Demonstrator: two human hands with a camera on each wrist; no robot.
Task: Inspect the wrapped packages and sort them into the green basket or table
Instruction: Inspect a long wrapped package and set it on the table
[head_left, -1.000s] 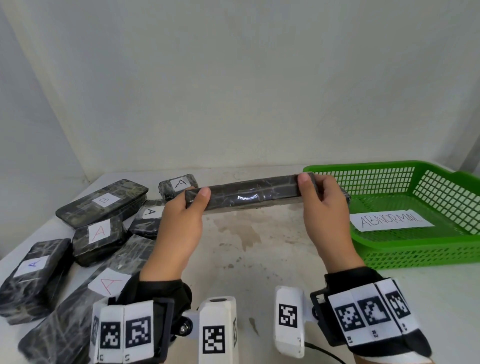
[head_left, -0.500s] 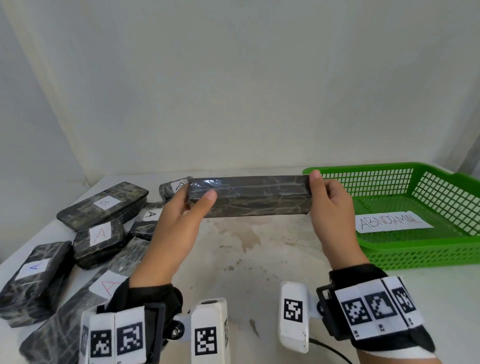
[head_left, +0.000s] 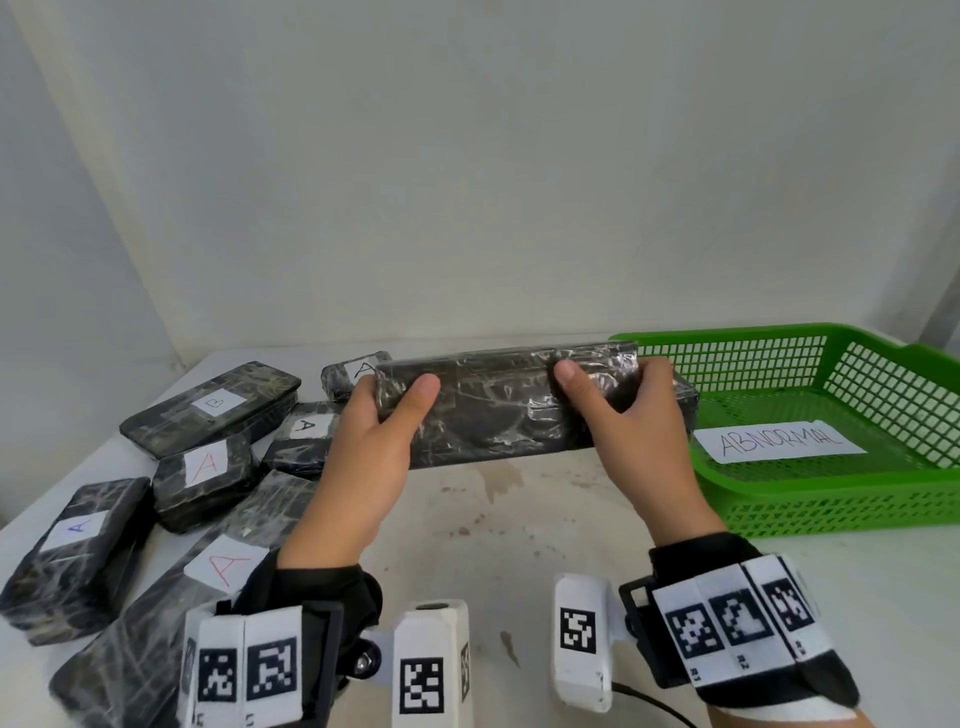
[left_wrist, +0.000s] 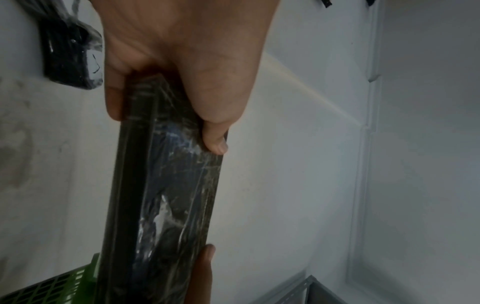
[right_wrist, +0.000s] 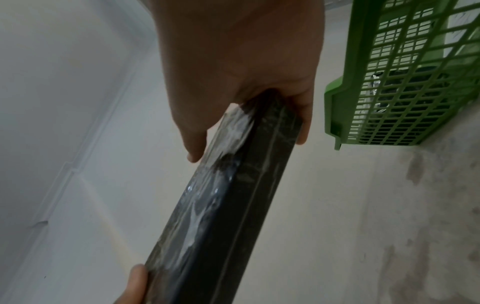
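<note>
While hands (head_left: 363, 457) hold package (head_left: 498, 410), basket label (head_left: 779, 440) "ABNORMAL"

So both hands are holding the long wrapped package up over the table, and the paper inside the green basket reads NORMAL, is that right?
Not quite. The left hand and right hand do hold the long wrapped package over the table, but the head view shows the paper inside the green basket reads ABNORMAL.

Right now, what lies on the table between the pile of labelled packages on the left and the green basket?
Only bare, stained table; the head view shows both hands holding the long package above that stretch.
</note>
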